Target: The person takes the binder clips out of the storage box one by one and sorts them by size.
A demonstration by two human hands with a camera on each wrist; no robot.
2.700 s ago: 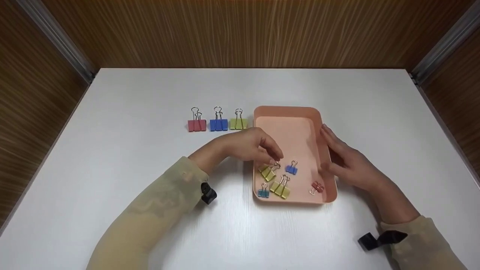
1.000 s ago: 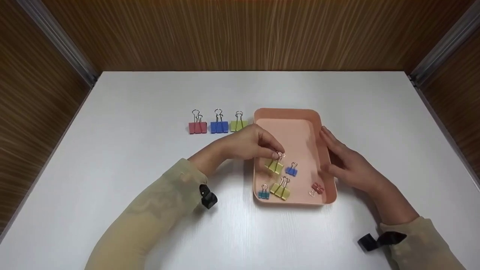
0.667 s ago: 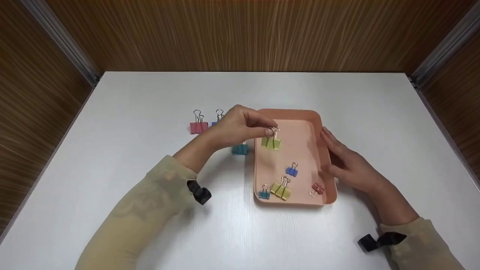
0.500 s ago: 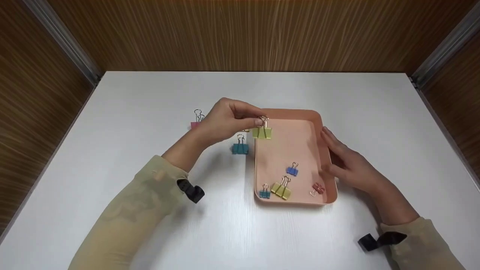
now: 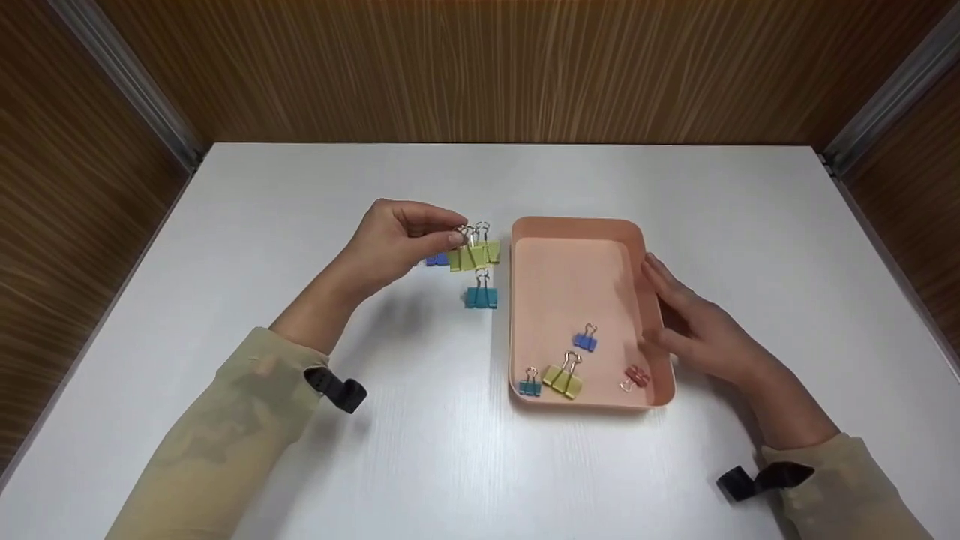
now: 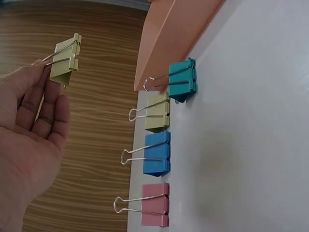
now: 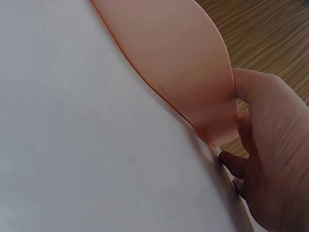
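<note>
We find the held green clip (image 6: 66, 59) pinched by its wire handles in our left hand (image 5: 394, 240), hanging above the table's green clip (image 6: 158, 112), at nine o'clock of the tray (image 5: 577, 229). We should lower it squarely beside that one, clear of the teal clip (image 6: 183, 79). Our right hand (image 5: 694, 326) lies with fingers straight against the tray's three o'clock wall.

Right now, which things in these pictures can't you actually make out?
- Head view: the pink binder clip is hidden behind the left hand; the blue binder clip barely peeks out.
- Right wrist view: the tray's inside is out of sight; only its outer wall shows.
- Head view: the right hand covers where it meets the tray wall.
</note>
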